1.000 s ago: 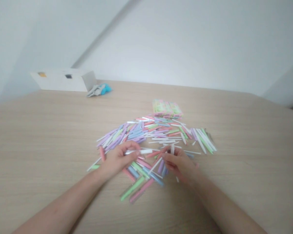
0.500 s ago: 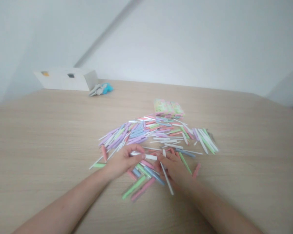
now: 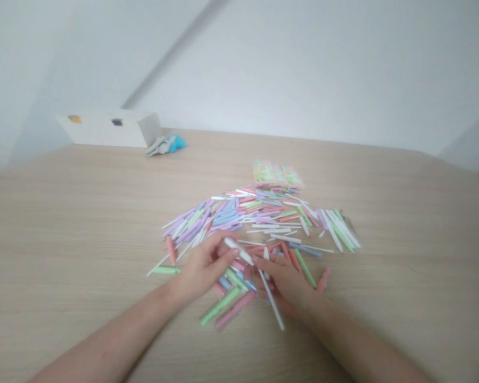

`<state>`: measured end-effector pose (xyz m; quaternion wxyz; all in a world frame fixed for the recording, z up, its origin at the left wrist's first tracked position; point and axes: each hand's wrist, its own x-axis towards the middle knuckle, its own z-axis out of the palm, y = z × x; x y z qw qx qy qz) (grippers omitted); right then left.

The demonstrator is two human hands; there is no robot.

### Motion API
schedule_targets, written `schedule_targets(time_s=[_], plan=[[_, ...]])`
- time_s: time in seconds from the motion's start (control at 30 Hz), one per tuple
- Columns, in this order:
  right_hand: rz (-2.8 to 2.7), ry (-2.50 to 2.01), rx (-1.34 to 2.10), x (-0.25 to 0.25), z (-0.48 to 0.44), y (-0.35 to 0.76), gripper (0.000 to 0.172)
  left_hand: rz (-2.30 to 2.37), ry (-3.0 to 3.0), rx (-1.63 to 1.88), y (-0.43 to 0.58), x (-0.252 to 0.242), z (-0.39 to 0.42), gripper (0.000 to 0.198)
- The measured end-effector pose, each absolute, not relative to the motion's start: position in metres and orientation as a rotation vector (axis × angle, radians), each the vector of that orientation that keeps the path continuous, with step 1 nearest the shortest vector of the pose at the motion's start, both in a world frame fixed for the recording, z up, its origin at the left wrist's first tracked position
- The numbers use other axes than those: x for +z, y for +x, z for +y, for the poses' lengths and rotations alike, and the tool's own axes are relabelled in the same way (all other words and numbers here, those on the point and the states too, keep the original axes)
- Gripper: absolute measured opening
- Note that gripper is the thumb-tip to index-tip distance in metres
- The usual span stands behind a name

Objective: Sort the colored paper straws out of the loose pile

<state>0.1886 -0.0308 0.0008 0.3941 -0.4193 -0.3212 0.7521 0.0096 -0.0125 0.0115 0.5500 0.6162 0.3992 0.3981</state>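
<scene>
Two bare hands bring white pen parts together at a table [image 3: 64, 239], on the near side of a stack of packets [image 3: 277, 175]. The left grip [image 3: 207, 266] pinches a white tapered piece [image 3: 239, 251], its tip slanting down toward the right grip [image 3: 285, 276], which clasps a thin white stick [image 3: 272, 303] and a second white piece [image 3: 266, 256]. Whether tip and stick touch is hidden by the fingers. The step in hand looks like matching up parts; the next move appears to call for steady, aligned fingertips. Colored pens [image 3: 225, 215] fan out between the stack and the hands, with more lying beneath them. A white box [image 3: 98, 133] stands left of the stack and farther back. Half a second earlier, the left grip's piece lay nearly level; now it is tilted. A second ago, the hands were farther apart.
</scene>
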Motion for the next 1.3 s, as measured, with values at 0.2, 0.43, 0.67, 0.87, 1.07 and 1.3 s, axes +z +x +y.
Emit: schedule_targets(time_s=[0.2,0.43,0.67,0.87,1.07,1.3], plan=[[-0.773,-1.004,1.951,0.001,-0.029,0.188,0.021,0.947,1.53,1.008,0.009,0.012,-0.017,0.032],[-0.703,-0.976,1.988,0.004,-0.029,0.19,0.017,0.849,1.598,1.128,0.006,0.009,-0.016,0.034],[-0.701,-0.983,1.964,0.003,-0.029,0.192,0.015,0.88,1.57,1.196,0.005,0.013,-0.01,0.03],[-0.731,-0.955,1.971,0.003,-0.029,0.197,0.016,0.869,1.199,1.323,0.002,0.014,0.001,0.029],[-0.769,-0.87,1.99,0.006,-0.03,0.198,0.015,0.806,0.865,1.188,0.004,0.017,0.004,0.027],[-0.816,-0.822,1.978,0.016,-0.036,0.201,0.012,0.757,0.933,1.01,0.003,0.011,0.001,0.023]])
